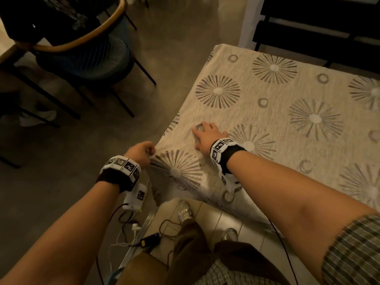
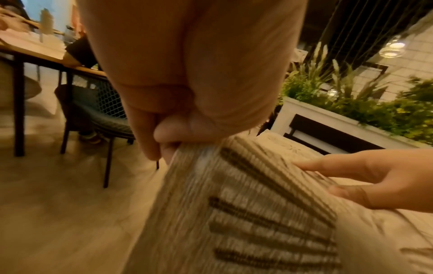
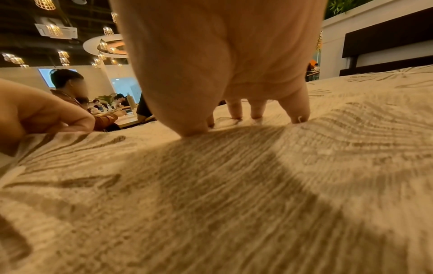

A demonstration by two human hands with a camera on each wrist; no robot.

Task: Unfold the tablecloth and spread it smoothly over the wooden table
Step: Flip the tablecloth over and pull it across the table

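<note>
The table lies fully under the patterned tablecloth [image 1: 277, 95].

Warm, dim light fills my view. In the upper left of the head view a dark mesh chair [image 1: 86, 56] with a curved wooden back rail stands on thin black legs over a smooth grey-brown floor [image 1: 164, 38]. Near the bottom, pale tiles [image 1: 232, 223] carry loose cables and a black adapter [image 1: 150, 239]. At the upper right stands a white planter box [image 2: 328, 118] holding green foliage, with a white brick wall behind it. Caged ceiling lamps [image 3: 53, 29] glow at the upper left of the right wrist view.
</note>
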